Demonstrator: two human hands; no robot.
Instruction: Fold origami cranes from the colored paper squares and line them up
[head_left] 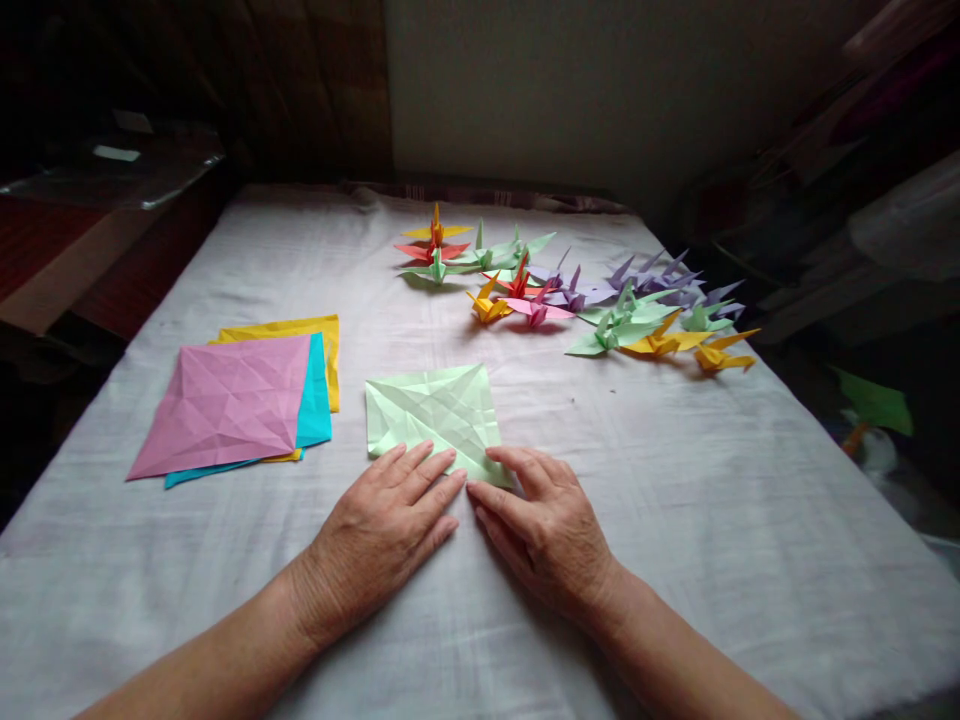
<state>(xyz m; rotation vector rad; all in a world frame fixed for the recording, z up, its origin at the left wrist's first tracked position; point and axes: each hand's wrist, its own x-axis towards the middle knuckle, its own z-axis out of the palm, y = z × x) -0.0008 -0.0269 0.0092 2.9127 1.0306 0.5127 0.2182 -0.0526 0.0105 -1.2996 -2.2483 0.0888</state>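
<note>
A pale green sheet of origami paper (442,410), marked with crossing creases, lies flat on the cloth in front of me. My left hand (390,520) rests palm down with fingers stretched out, its fingertips over the sheet's near left edge. At the near right corner, my right hand (540,520) touches the paper with its fingertips. Its fingers are apart and slightly bent, and the thumb is partly hidden below them. To the left sits a loose pile of creased sheets: a pink one (232,400) on top, with blue (315,400) and yellow (326,350) sheets showing underneath.
Several folded paper cranes (619,320) in green, purple, yellow, red and pink stand grouped at the far right of the table (675,540), which has a pale cloth. Beyond its left edge is a cardboard box (75,260). A green piece (874,400) lies off the right edge.
</note>
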